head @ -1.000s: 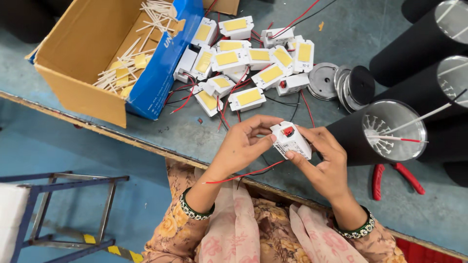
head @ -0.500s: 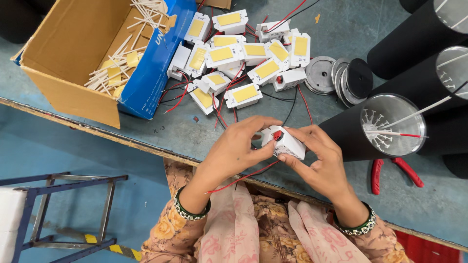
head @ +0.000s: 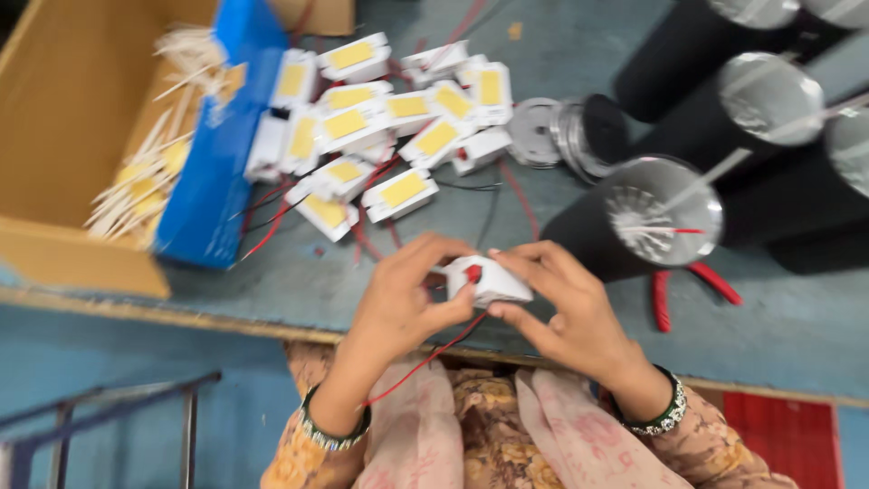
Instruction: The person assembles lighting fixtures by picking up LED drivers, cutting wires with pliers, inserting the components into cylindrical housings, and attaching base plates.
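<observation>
My left hand (head: 398,303) and my right hand (head: 561,312) both grip one small white module (head: 489,281) with a red connector on top, held above the near edge of the blue-grey table (head: 797,335). A red wire (head: 416,367) trails from the module down past my left wrist toward my lap. Beyond my hands lies a pile of white modules with yellow faces (head: 389,122), with red and black wires among them.
An open cardboard box (head: 63,136) with a blue flap (head: 222,163) holds thin white sticks at the left. Black cylinders with silver caps (head: 652,217) stand at the right. Red-handled pliers (head: 692,285) lie beside them. A metal stool frame (head: 109,407) is low left.
The view has shifted and blurred. My hands have turned the module slightly while keeping hold of it; nothing on the table has moved.
</observation>
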